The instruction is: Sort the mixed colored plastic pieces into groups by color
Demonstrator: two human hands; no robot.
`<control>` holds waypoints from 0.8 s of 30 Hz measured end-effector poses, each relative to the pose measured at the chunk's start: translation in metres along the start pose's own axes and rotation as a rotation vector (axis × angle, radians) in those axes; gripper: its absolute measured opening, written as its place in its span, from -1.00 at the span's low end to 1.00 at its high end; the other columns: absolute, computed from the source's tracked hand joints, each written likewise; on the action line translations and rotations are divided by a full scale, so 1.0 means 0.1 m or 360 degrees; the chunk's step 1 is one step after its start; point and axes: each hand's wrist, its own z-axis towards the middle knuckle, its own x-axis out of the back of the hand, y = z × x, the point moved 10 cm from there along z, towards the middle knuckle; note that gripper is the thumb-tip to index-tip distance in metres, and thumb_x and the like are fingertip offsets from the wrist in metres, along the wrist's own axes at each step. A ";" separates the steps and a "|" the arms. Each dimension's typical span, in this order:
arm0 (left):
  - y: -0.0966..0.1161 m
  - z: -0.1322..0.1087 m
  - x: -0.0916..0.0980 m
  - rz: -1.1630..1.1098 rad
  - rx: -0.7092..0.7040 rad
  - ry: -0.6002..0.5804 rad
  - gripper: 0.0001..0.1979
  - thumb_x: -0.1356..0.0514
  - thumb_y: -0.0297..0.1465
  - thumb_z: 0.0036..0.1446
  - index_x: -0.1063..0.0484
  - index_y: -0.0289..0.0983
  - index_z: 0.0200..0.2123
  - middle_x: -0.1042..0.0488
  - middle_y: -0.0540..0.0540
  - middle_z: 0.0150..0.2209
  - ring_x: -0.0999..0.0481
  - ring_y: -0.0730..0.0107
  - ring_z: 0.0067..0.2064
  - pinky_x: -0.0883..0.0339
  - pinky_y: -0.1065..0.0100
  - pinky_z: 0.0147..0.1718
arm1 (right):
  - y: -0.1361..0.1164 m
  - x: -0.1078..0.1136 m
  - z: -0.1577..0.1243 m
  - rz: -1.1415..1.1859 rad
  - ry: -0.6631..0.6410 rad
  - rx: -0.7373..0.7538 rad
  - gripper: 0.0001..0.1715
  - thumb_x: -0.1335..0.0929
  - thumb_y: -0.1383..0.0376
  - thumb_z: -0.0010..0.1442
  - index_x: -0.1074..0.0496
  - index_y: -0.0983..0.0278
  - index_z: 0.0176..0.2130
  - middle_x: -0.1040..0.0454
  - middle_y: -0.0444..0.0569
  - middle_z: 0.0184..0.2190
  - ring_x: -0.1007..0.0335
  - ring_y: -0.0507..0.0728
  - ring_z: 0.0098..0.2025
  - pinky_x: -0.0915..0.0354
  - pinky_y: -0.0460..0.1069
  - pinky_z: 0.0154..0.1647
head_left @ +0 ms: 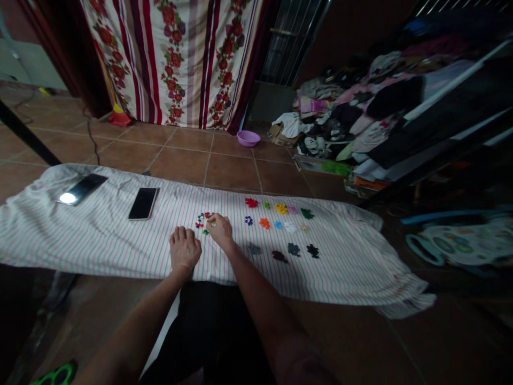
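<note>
A striped white cloth [100,235] lies on the tiled floor in front of me. My left hand [184,250] rests on it as a closed fist, and nothing shows in it. Just right of it, my right hand [219,229] has its fingers pinched together at a small mixed heap of coloured beads [201,220]. What the fingers hold is too small to make out. To the right lie several small piles sorted by colour: red [251,202], yellow [281,208], orange [264,223], green [306,214] and dark ones [294,249].
Two phones lie on the cloth at the left, one black [143,203], one reflecting light [82,189]. A purple bowl [248,138] sits on the floor beyond. Piled clothes [360,117] fill the right side. A floral curtain [176,59] hangs behind.
</note>
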 end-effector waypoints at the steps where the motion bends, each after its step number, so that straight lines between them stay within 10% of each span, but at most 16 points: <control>1: 0.00 0.00 0.00 0.0008 0.0000 -0.0002 -0.74 0.05 -0.38 0.20 -0.37 -0.35 -0.19 -0.37 -0.34 0.01 -0.29 0.00 0.13 -0.14 0.08 0.04 | 0.03 0.02 -0.02 -0.0003 0.0007 -0.0019 -0.89 -0.35 0.39 0.10 -0.43 0.20 -0.30 -0.55 -0.10 -0.27 -0.37 0.13 -0.18 -0.20 -0.02 -0.11; 14: 0.02 0.00 0.04 0.0049 -0.0034 0.0005 -0.73 0.05 -0.35 0.19 -0.38 -0.36 -0.21 -0.38 -0.31 -0.09 -0.30 0.01 0.08 -0.14 0.11 -0.02 | 0.28 0.29 -0.26 0.0066 0.0079 -0.0097 -0.88 -0.34 0.39 0.12 -0.41 0.17 -0.29 -0.57 -0.12 -0.27 -0.42 0.10 -0.16 -0.25 -0.03 -0.10; 24: 0.03 -0.01 0.04 0.0057 -0.0031 -0.0022 -0.69 0.08 -0.34 0.19 -0.38 -0.36 -0.18 -0.37 -0.31 -0.08 -0.30 0.02 0.07 -0.12 0.11 -0.02 | 1.14 1.09 -0.80 0.0247 0.0484 -0.0352 -0.86 -0.31 0.25 0.16 -0.46 0.23 -0.30 -0.54 -0.05 -0.34 -0.43 0.11 -0.22 -0.31 -0.02 -0.11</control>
